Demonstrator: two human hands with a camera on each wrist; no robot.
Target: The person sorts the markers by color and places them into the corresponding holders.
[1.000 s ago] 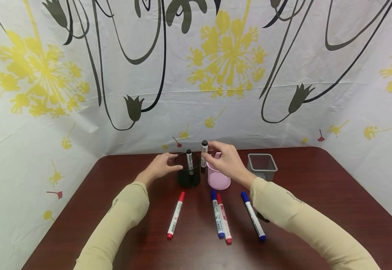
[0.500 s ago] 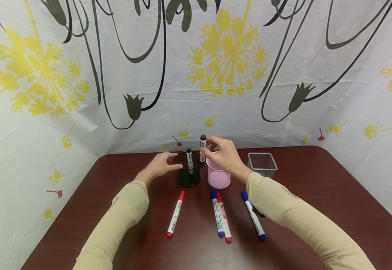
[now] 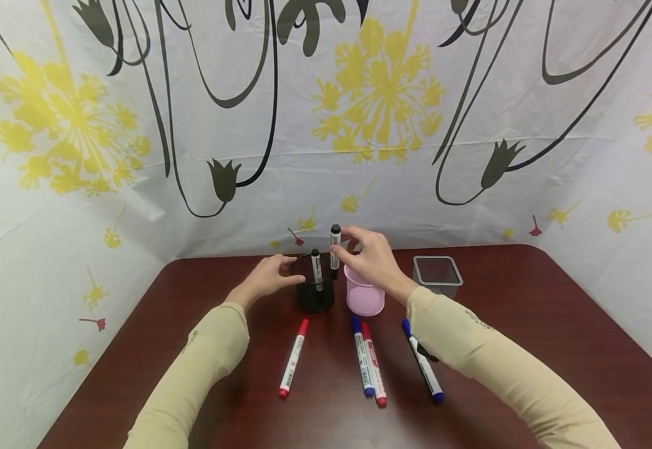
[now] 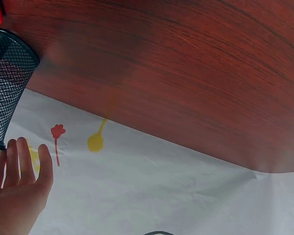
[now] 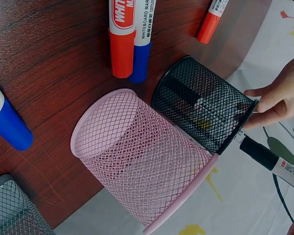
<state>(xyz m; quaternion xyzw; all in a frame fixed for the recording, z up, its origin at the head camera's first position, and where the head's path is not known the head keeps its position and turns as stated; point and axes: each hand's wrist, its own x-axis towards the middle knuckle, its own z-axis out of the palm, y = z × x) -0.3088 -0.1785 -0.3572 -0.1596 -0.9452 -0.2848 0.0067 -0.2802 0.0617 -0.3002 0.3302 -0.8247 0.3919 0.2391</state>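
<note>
My right hand (image 3: 372, 257) pinches a whiteboard marker with black ends (image 3: 335, 244). It holds the marker nearly upright, above the gap between two mesh pen cups. In the right wrist view the held marker's black lower end (image 5: 258, 152) hangs just beyond the black cup's rim, apart from it. My left hand (image 3: 266, 275) holds the black mesh pen cup (image 3: 316, 298) at its rim, thumb at the front and fingers behind. Another black marker (image 3: 317, 267) leans inside that cup. The pink mesh pen cup (image 3: 365, 300) stands below my right hand, which partly hides its rim.
On the dark wooden table lie a red marker (image 3: 293, 358), a blue marker (image 3: 362, 355) against another red marker (image 3: 375, 365), and a second blue marker (image 3: 425, 368) partly under my right sleeve. A grey mesh box (image 3: 438, 284) stands behind. Patterned cloth hangs past the back edge.
My right hand has lifted the marker slightly and shifted it left, from near the pink cup's rim toward the black cup. My left hand stays at the black cup.
</note>
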